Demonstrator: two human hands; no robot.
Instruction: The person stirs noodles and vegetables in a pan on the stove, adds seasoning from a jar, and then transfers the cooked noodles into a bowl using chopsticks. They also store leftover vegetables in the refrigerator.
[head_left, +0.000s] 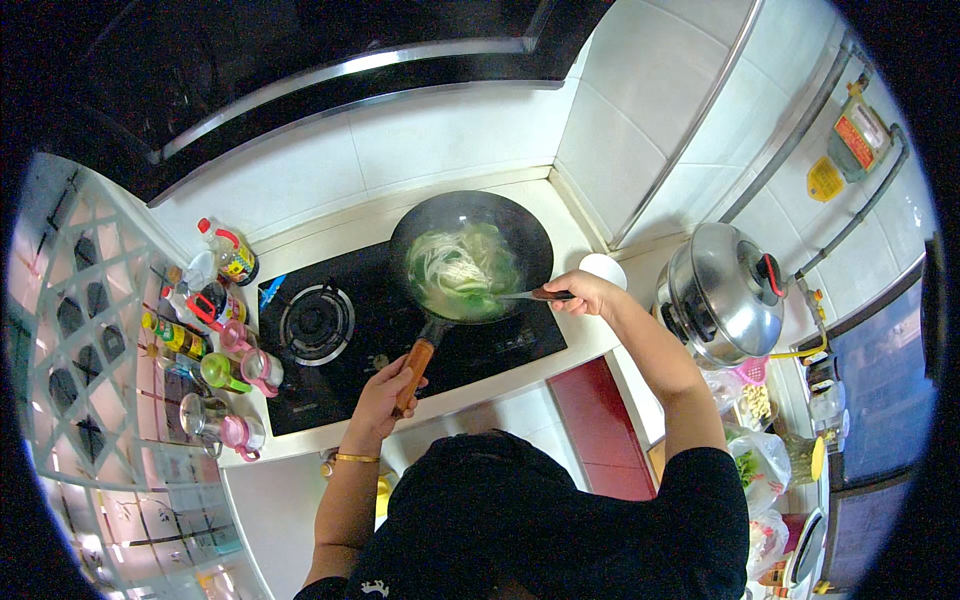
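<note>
A dark wok (471, 206) rests over the right side of a black glass gas hob (315, 401). Pale noodles (450, 262) lie in it with green leafy vegetables (487, 306) and a greenish broth. My left hand (388, 394) grips the wok's wooden handle (414, 375). In my right hand (581, 292) is the dark handle of a metal cooking utensil (517, 295). Its far end dips into the food at the wok's right side, so its shape is hidden. The burner under the wok is covered by it.
To the left, a bare burner (316, 324) sits near sauce bottles (234, 255) and lidded seasoning jars (261, 371). A white round dish (604, 270) is just behind my right hand. Farther right stands a large lidded steel pot (720, 296). A range hood (360, 64) overhangs the hob.
</note>
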